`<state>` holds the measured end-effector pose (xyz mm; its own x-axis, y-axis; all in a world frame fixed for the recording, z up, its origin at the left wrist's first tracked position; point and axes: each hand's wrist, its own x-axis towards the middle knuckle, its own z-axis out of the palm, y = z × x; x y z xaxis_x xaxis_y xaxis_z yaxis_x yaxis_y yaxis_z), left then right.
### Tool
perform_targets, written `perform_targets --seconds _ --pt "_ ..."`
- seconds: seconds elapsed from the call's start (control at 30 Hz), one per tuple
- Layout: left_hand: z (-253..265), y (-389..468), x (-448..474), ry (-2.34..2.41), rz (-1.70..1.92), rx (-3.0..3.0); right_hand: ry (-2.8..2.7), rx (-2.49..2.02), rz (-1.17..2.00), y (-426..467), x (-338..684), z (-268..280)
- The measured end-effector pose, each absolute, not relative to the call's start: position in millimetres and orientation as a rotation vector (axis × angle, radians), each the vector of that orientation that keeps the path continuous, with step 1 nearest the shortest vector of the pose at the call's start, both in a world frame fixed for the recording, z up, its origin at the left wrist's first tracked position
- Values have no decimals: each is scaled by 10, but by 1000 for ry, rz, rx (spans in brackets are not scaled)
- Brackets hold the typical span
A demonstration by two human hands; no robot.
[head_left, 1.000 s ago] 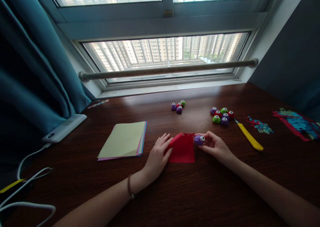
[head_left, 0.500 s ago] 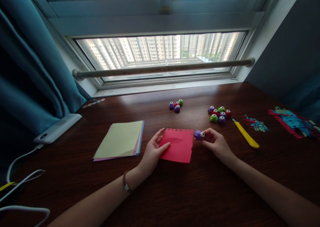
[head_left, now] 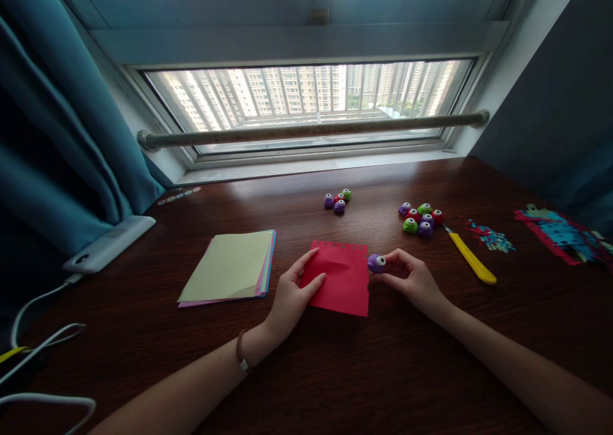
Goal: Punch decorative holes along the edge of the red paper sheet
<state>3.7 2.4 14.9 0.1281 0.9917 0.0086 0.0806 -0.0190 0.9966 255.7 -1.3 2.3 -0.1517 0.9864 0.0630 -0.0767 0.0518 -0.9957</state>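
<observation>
A square of red paper point(head_left: 342, 282) is pinched at its left side by my left hand point(head_left: 292, 291), thumb on top and fingers at the back. Small punched holes run along its top edge, and notches show on its right edge. My right hand point(head_left: 412, 278) grips a small purple craft punch point(head_left: 376, 264) with a white round top, between thumb and fingers. The punch sits at the paper's right edge, near the upper corner; whether the paper is in its slot I cannot tell.
Left lies a stack of coloured paper point(head_left: 227, 266). Several small punches point(head_left: 340, 206) stand farther back, with more punches point(head_left: 424, 229) at right. Beyond them are a yellow-handled knife point(head_left: 473, 258), confetti point(head_left: 491, 237) and punched paper scraps point(head_left: 560, 230). A white power strip point(head_left: 112, 244) lies far left.
The purple punch has moved slightly left and down along the paper's right edge. My left hand and the red paper have shifted slightly left, the paper tilting a little.
</observation>
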Motion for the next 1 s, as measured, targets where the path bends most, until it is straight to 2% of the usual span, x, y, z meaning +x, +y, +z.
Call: perform_targets --seconds 0.33,0.73,1.0 --pt "93 -17 16 1278 1104 1589 -1417 -1088 1239 -37 2554 24" --pt "154 -41 22 1250 1126 1584 -1683 -1230 969 -27 2590 42" --pt "131 -26 22 1249 1166 1524 -1647 -1219 1014 -28 2582 43"
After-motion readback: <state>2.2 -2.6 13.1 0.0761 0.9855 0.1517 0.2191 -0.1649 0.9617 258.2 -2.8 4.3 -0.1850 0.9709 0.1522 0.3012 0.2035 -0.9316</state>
